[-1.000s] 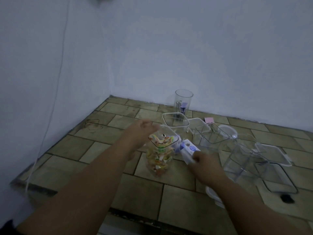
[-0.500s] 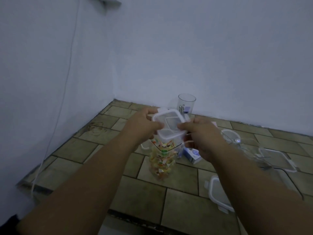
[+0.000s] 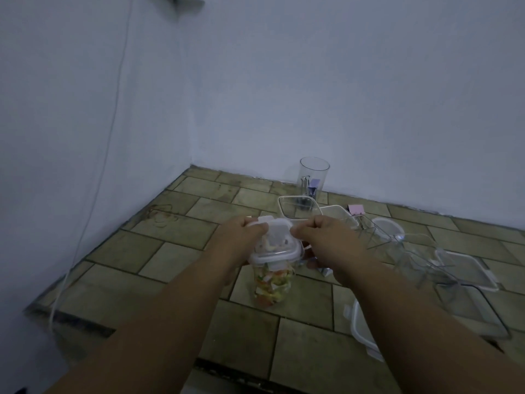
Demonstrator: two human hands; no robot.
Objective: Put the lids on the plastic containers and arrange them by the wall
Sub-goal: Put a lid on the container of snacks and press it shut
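A tall clear container (image 3: 271, 287) full of colourful wrapped sweets stands on the tiled counter (image 3: 176, 260). A white square lid (image 3: 277, 244) sits on its top. My left hand (image 3: 241, 237) grips the lid's left edge and my right hand (image 3: 326, 240) grips its right edge, thumbs on top. Several empty clear containers (image 3: 301, 207) and loose lids (image 3: 466, 268) lie to the right. One lid (image 3: 359, 328) lies by my right forearm.
A tall clear cup (image 3: 314, 177) holding binder clips stands by the back wall. A pink clip (image 3: 356, 209) lies behind the containers. A small blue-white carton (image 3: 326, 271) peeks out under my right hand. A white cable (image 3: 93, 194) hangs down the left wall.
Both hands have brought the white lid down from above the sweets container onto its top. A second ago the right hand was on the small carton and no lid was held.
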